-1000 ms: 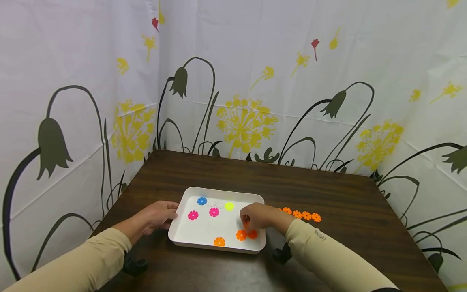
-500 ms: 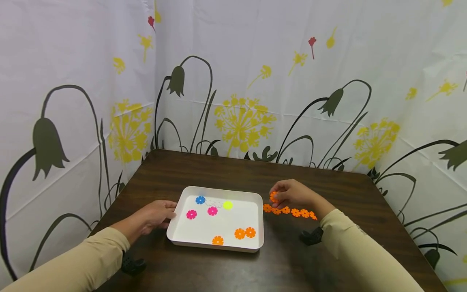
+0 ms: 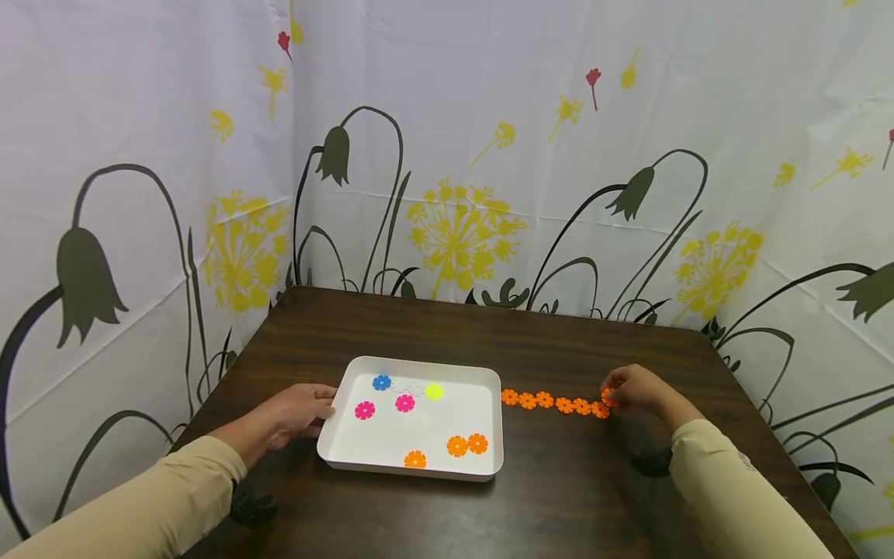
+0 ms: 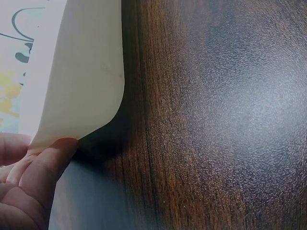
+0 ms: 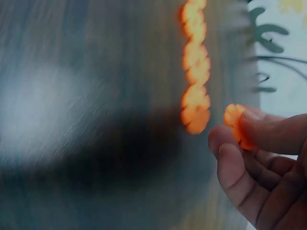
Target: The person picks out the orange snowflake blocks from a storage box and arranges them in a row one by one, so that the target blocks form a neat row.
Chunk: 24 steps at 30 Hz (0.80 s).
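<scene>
My left hand (image 3: 305, 411) grips the left wall of a white tray (image 3: 405, 468); the left wrist view shows the thumb outside and fingers (image 4: 12, 148) over the rim. Inside the tray lie orange notched discs, two pink ones (image 3: 365, 410), a blue disc (image 3: 381, 382), a yellow disc (image 3: 434, 392) and several clear ones. To the right of the tray, a row of orange notched discs (image 3: 545, 400) runs along the table. At that row's right end my right hand (image 3: 637, 392) pinches another orange notched disc (image 5: 235, 120) between thumb and fingers, just above the table.
The dark wood-grain table (image 3: 419, 322) carries everything. Behind and beside it hangs a white curtain (image 3: 475, 93) with flower prints. A dark strapped device sits under each wrist.
My right hand has lifted an orange disc out of the tray and carried it rightward to the far end of the row. My left hand has stayed at the tray.
</scene>
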Each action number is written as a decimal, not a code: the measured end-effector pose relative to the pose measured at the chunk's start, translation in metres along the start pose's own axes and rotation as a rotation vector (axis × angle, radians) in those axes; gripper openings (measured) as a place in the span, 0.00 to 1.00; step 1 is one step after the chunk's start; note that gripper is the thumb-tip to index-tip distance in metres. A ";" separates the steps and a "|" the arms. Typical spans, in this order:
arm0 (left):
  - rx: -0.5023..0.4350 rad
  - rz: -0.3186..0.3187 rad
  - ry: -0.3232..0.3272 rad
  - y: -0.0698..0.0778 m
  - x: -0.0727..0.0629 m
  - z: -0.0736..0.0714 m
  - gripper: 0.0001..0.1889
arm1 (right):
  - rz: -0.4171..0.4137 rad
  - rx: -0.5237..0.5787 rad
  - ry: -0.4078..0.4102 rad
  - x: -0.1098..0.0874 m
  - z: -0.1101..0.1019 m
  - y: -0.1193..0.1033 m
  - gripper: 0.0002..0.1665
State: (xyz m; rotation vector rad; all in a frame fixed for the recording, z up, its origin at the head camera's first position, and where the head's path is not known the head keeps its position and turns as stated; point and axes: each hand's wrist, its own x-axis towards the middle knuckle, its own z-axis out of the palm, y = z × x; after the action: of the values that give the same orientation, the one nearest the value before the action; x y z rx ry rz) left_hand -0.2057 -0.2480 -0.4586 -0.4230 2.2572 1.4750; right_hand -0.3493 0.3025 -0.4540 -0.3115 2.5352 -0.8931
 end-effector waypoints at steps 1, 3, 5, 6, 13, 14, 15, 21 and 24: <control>-0.001 0.003 -0.002 -0.001 0.000 0.000 0.25 | 0.018 -0.016 0.004 -0.001 0.001 0.004 0.11; -0.002 0.007 -0.002 -0.001 0.000 0.000 0.25 | 0.049 -0.029 0.003 -0.001 0.003 0.009 0.09; -0.006 0.010 -0.002 -0.002 0.000 0.001 0.25 | 0.075 -0.048 0.007 -0.001 0.005 0.012 0.08; -0.006 0.012 -0.002 -0.002 0.000 0.001 0.25 | 0.079 -0.058 0.006 -0.001 0.006 0.013 0.07; -0.006 0.014 0.001 -0.002 0.000 0.000 0.24 | 0.091 -0.138 0.028 0.001 0.010 0.012 0.07; -0.008 0.015 0.001 -0.003 0.001 0.000 0.24 | 0.093 -0.144 0.030 0.002 0.010 0.012 0.07; -0.008 0.016 0.002 -0.003 0.001 0.000 0.24 | 0.093 -0.148 0.031 0.002 0.010 0.012 0.07; -0.005 0.017 0.005 -0.004 0.001 0.001 0.24 | 0.094 -0.136 0.035 -0.001 0.009 0.018 0.07; -0.001 0.013 0.008 -0.003 0.001 0.000 0.25 | 0.101 -0.140 0.045 -0.002 0.009 0.020 0.07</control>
State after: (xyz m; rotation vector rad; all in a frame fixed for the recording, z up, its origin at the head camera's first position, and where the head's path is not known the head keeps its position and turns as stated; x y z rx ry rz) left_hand -0.2055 -0.2490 -0.4619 -0.4158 2.2703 1.4837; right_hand -0.3450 0.3133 -0.4722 -0.2062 2.6352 -0.6942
